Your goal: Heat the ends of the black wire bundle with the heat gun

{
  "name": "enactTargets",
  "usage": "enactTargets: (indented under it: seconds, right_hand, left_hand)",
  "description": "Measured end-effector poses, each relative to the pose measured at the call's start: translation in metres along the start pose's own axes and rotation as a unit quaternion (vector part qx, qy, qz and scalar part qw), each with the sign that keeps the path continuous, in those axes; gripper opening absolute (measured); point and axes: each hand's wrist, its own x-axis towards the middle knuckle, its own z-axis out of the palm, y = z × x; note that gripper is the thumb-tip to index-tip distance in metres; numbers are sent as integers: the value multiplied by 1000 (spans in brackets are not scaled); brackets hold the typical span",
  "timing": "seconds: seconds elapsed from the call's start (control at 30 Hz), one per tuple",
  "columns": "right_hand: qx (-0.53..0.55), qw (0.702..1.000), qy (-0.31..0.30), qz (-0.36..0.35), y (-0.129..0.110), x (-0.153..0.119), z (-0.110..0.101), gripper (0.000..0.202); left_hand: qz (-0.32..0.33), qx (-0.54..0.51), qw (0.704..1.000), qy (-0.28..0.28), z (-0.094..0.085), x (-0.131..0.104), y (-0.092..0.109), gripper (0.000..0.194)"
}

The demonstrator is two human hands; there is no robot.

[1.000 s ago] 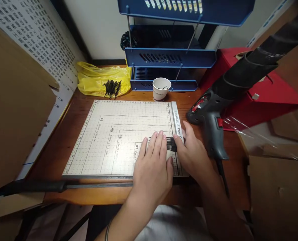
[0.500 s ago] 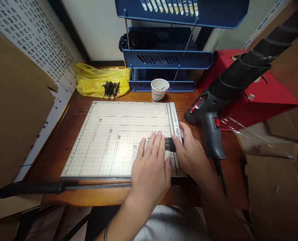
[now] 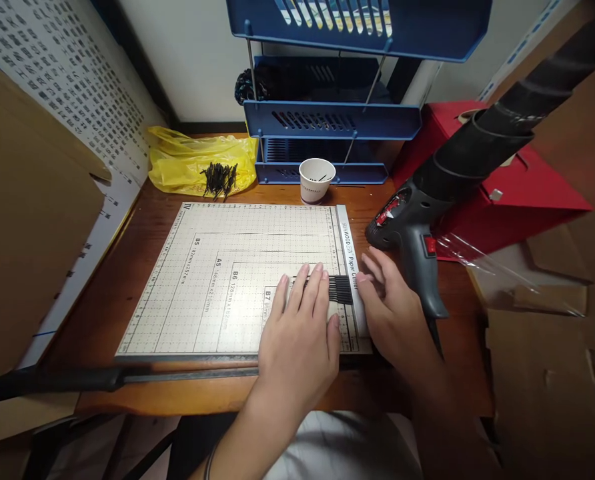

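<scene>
Close to us, at the near edge of the brown desk (image 3: pixel 127 280), lies the long black cutter arm (image 3: pixel 77 380), folded down flat along the paper cutter board (image 3: pixel 217 267). Just past it we see our two hands. Our left hand (image 3: pixel 300 327) lies flat on the board with the fingers side by side and pressed down on a row of thin black strips (image 3: pixel 338 289). We think it presses so the strips stay lined up and do not slide. Our right hand (image 3: pixel 392 307) sits by the white ruler edge (image 3: pixel 353 267) of the board, fingers loosely open, the tips just beside the strip ends. We cannot tell if they touch.

Right next to that hand stands a black heat gun (image 3: pixel 417 233) with a red switch, its cord running toward us. Behind it is a red box (image 3: pixel 527 193).

Farther back a white paper cup (image 3: pixel 317 180) stands at the top of the board. To its left more black strips (image 3: pixel 218 179) lie in a pile on a yellow plastic bag (image 3: pixel 187 163). Farthest away, blue trays (image 3: pixel 332 120) are stacked against the wall.
</scene>
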Motion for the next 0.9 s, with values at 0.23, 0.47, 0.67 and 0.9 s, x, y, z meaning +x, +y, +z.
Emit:
enactTargets:
  seconds: [0.23,0.47,0.67,0.9]
  right_hand:
    - [-123,991,-51,2,-20,11,5,60]
    - [-56,991,-15,-123,-3,16,-3,41]
    - [-127,959,-59,-248,-5,32,-23,17]
    - [-242,915,-219,-239,-33,60,-36,17]
  left_hand:
    - [0,-9,1000,8,1,0,-1,56]
    - [-3,-13,1000,6,0,1,0,56]
    - [-1,-7,1000,6,-1,1,-1,56]
    - [-3,-12,1000,7,0,0,0,56]
